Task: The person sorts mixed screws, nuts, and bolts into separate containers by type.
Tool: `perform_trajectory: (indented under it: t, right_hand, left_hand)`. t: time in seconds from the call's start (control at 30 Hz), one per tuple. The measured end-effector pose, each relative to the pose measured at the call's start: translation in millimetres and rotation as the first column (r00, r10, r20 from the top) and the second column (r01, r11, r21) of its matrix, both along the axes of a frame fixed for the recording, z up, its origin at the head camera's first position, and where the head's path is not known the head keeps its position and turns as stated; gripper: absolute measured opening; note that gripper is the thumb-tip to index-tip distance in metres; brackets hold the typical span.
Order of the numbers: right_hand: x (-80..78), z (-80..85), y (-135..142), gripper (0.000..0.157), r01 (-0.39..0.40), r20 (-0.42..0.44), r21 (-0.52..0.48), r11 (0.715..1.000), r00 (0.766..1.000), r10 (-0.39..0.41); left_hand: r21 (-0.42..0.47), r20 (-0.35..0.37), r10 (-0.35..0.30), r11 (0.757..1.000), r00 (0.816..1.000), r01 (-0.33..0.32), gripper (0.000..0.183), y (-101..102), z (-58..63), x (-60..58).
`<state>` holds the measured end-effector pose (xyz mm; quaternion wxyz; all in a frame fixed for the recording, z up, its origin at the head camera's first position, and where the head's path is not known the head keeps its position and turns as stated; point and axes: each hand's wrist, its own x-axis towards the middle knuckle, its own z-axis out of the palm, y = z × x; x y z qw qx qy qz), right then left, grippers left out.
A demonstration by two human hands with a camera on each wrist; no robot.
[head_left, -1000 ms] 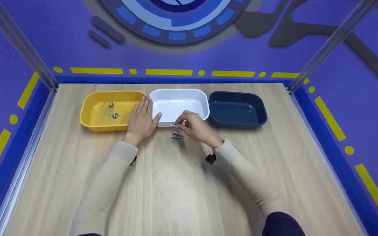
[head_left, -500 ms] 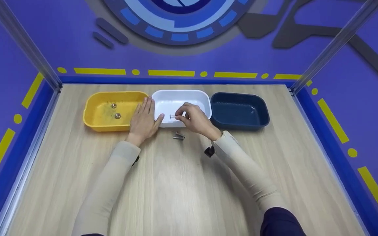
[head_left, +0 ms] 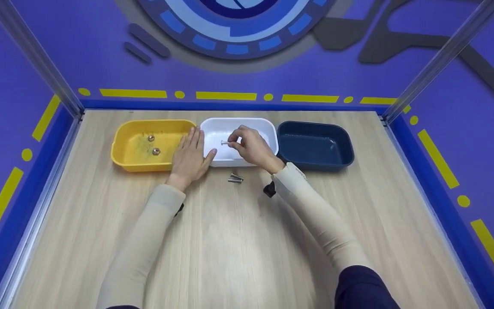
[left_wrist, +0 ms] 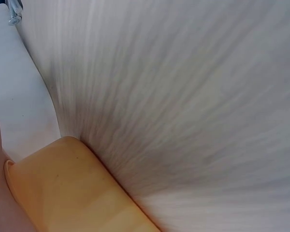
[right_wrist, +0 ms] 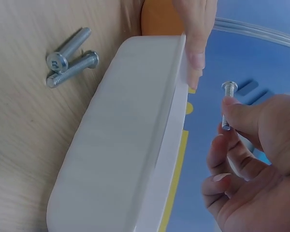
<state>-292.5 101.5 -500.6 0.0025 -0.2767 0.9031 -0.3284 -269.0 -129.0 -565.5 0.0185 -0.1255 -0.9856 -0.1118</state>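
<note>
Moved toward twelve o'clock with a silver metal bolt [right_wrist: 229,90], pinched in the right hand [head_left: 252,146] over a white rounded plastic tub [head_left: 232,163]. Rested the left hand [head_left: 188,158] flat across the rim of a yellow plastic tub [head_left: 142,168] at nine. Had two more silver bolts [head_left: 234,180] lying at six. Probably risked dropping the held bolt through too slight a pinch.

Flat left grip [head_left: 188,159] — pinched right grip [head_left: 250,147]

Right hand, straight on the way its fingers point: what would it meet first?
Probably the left side of the white bin, beside the left hand; how high the right hand is looks unclear, so it might pass over.
</note>
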Motion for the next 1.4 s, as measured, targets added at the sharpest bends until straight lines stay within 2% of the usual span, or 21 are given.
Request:
perform_trajectory:
  t: [0.3,0.77,1.17,1.4]
  right_hand:
    - [-16.3,-9.3,-15,0.014,0.073,0.011,0.021,0.997,0.997,-0.073]
    - [-43.7,-21.7,-19,0.015,0.149,0.017,0.039,0.988,0.989,-0.15]
    - [-48.2,-22.3,-20,0.014,0.155,0.031,0.017,0.988,0.987,-0.156]
    - [-49.3,-27.5,-19,0.018,0.18,0.057,0.023,0.983,0.982,-0.181]
  left_hand:
    - [0.003,-0.019,-0.01,1.0,1.0,0.01,0.087,-1,-1.9,-0.9]
    - [0.005,-0.018,-0.014,1.0,1.0,0.014,0.086,1,-1.0,-0.7]
    - [0.039,-0.035,-0.005,0.999,0.999,0.007,0.086,0,-0.4,0.1]
    - [0.028,-0.013,-0.009,1.0,1.0,0.009,0.086,-1,-1.8,-1.2]
